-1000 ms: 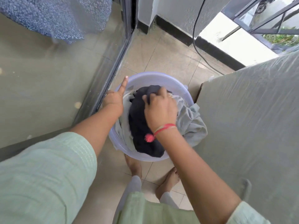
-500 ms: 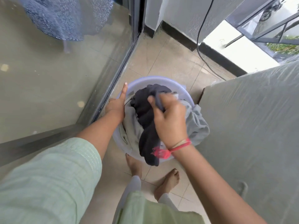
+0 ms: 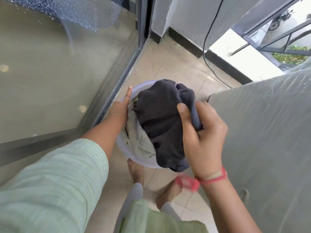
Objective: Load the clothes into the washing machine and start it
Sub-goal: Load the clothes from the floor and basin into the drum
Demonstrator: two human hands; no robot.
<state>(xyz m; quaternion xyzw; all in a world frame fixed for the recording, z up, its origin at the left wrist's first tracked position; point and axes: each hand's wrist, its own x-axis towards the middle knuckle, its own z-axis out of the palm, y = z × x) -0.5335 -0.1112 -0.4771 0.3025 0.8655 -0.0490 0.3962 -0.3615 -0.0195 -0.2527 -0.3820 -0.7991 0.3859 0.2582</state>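
Two hands on the job: right hand [image 3: 204, 130] fisted on a dark grey cloth garment [image 3: 161, 121], bunched just above the pale lilac round plastic tub [image 3: 121, 145]. Left hand [image 3: 120, 110] grips the tub's left rim, index finger straight. Pale green-grey cloth [image 3: 138, 142] lies in the tub. Plastic-covered grey machine [image 3: 262, 132] right of tub, glass sliding door [image 3: 50, 73] left, black cable [image 3: 208, 52] beyond.

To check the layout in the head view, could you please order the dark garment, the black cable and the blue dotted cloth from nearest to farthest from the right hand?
1. Dark garment: gripped in the right hand.
2. Black cable: on the wall, up ahead.
3. Blue dotted cloth: far upper left, behind glass.
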